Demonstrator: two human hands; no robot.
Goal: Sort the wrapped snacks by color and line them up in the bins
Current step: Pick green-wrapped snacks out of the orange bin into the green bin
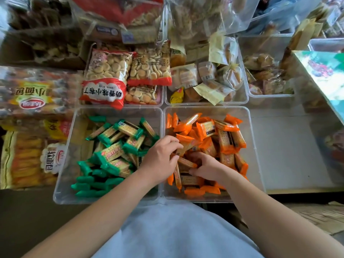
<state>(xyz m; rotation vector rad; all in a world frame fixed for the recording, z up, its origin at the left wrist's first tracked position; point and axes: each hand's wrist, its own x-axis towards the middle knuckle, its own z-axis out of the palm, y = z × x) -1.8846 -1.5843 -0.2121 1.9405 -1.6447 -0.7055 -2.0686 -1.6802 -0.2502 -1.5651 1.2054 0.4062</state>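
Clear smooth plastic bins [256, 149], glossy green [111, 153] and orange foil-like wrappers [226, 144], matt pale cloth [176, 233]

— Can you see the right hand's [206, 167] fingertips?
— No. They sink among the orange-wrapped cracker snacks [226, 144], which bury the ones beneath.
— The wrapper print?
— Too small to read. The clear plastic tubs along the top [247, 15] are blurred, and the yellow bread bags [24, 159] run off the left edge.

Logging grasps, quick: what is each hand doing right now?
Left hand: fingers curled round an orange snack.
Right hand: fingers and thumb grip another orange pack.
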